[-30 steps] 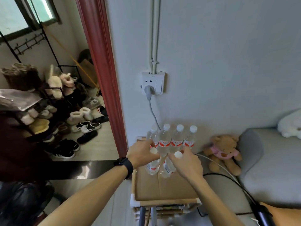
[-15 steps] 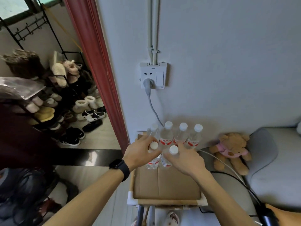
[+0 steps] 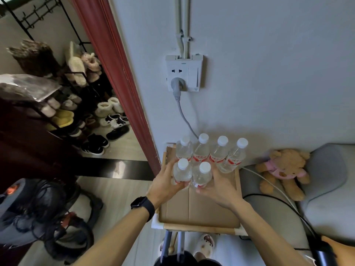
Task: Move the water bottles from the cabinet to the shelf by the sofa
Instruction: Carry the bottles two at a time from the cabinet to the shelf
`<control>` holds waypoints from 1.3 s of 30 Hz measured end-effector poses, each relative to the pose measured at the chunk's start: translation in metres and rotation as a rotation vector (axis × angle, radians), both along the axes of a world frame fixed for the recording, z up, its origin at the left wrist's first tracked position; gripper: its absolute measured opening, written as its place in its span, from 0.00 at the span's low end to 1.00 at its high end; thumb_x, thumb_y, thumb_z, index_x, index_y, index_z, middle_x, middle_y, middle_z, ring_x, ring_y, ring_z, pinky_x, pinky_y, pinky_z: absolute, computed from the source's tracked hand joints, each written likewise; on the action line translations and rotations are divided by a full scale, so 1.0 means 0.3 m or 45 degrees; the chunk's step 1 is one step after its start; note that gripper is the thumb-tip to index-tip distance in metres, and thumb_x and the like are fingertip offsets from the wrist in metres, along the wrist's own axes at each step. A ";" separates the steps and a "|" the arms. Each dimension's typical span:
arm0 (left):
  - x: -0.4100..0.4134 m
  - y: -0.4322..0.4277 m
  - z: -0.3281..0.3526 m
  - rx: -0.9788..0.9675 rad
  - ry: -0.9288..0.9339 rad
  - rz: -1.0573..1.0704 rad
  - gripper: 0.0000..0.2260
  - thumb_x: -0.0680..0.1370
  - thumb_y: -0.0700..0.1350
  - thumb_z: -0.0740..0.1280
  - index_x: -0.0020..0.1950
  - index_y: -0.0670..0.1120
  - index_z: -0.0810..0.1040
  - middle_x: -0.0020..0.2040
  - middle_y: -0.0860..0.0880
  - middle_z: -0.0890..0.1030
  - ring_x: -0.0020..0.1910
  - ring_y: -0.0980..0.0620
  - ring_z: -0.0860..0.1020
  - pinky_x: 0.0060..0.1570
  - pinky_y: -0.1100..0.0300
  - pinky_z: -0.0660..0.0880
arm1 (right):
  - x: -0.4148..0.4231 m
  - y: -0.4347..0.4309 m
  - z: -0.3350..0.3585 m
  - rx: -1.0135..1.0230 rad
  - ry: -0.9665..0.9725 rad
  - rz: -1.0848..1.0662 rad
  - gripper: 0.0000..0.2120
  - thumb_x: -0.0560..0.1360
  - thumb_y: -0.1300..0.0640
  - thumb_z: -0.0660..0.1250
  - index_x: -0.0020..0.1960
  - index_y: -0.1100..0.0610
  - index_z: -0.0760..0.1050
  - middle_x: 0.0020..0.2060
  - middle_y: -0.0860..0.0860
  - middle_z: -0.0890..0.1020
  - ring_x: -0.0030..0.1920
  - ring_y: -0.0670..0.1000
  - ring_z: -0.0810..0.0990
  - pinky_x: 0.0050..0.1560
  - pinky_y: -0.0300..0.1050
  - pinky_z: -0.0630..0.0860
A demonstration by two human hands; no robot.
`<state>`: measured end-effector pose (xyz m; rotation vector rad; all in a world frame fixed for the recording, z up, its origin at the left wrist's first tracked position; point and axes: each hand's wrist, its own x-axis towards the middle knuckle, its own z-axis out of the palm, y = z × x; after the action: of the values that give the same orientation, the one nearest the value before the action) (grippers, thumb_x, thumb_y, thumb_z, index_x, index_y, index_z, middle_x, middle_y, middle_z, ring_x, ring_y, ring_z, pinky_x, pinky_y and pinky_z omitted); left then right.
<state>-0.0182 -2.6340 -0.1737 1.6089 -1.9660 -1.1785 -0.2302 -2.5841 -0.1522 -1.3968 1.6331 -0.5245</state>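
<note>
A row of several clear water bottles with white caps and red labels stands at the back of the shelf, against the wall. In front of that row, my left hand is wrapped around one bottle and my right hand around a second bottle. Both stand upright, side by side, on the cardboard sheet that lines the shelf top. A black watch sits on my left wrist.
The grey sofa with a brown teddy bear lies right of the shelf. A wall socket with a grey cable hangs above the bottles. Cables trail across the sofa arm. A red door frame and a shoe rack stand left.
Both hands moved the two bottles forward toward the back row and brought them upright on the cardboard. The camera tilted downward.
</note>
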 end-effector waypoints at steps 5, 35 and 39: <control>0.000 -0.008 -0.024 0.105 0.044 0.032 0.31 0.71 0.60 0.75 0.66 0.70 0.59 0.59 0.63 0.78 0.59 0.56 0.79 0.56 0.55 0.78 | 0.007 -0.007 -0.035 -0.024 -0.069 -0.092 0.40 0.67 0.41 0.77 0.71 0.36 0.57 0.62 0.32 0.73 0.61 0.44 0.78 0.60 0.53 0.79; -0.056 -0.048 -0.039 0.207 -0.157 0.024 0.36 0.76 0.51 0.72 0.79 0.53 0.56 0.65 0.46 0.78 0.59 0.46 0.78 0.49 0.63 0.70 | 0.020 -0.050 -0.178 0.084 -0.089 -0.177 0.43 0.71 0.41 0.74 0.76 0.39 0.51 0.64 0.39 0.77 0.61 0.46 0.79 0.54 0.39 0.71; -0.056 -0.034 -0.041 0.188 -0.145 0.036 0.32 0.76 0.52 0.72 0.76 0.52 0.62 0.61 0.51 0.81 0.59 0.49 0.79 0.48 0.63 0.70 | 0.022 -0.048 -0.189 0.073 -0.052 -0.168 0.42 0.72 0.42 0.73 0.77 0.41 0.52 0.66 0.41 0.77 0.63 0.47 0.77 0.57 0.40 0.71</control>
<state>-0.0351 -2.6441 -0.1859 1.8088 -1.9574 -1.2739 -0.2235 -2.5986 -0.2090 -1.2351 1.7020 -0.5740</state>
